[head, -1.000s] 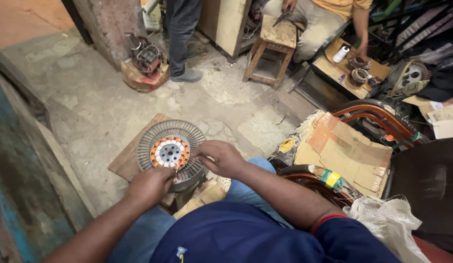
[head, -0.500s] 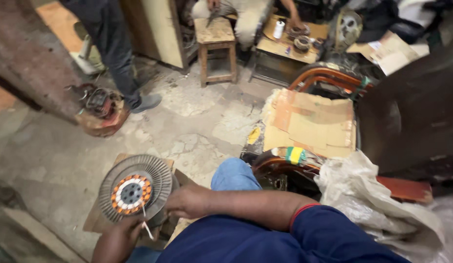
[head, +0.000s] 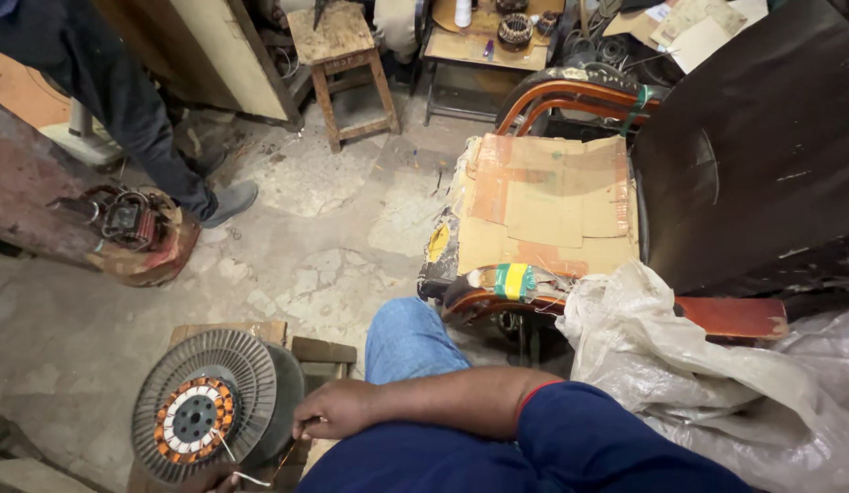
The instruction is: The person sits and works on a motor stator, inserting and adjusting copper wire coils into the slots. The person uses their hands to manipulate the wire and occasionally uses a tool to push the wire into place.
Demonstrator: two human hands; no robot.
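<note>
Stator (head: 198, 418) on wood block; my right hand (head: 335, 410) beside it pinching wire (head: 225, 446); left hand barely visible, grip unclear. I'd keep wire taut.

Flattened brown cardboard packaging (head: 548, 205) covers the chair seat at centre. A small yellow round label (head: 438, 243) sits on its left edge. A crumpled whitish plastic sack (head: 689, 365) lies near right.
</note>
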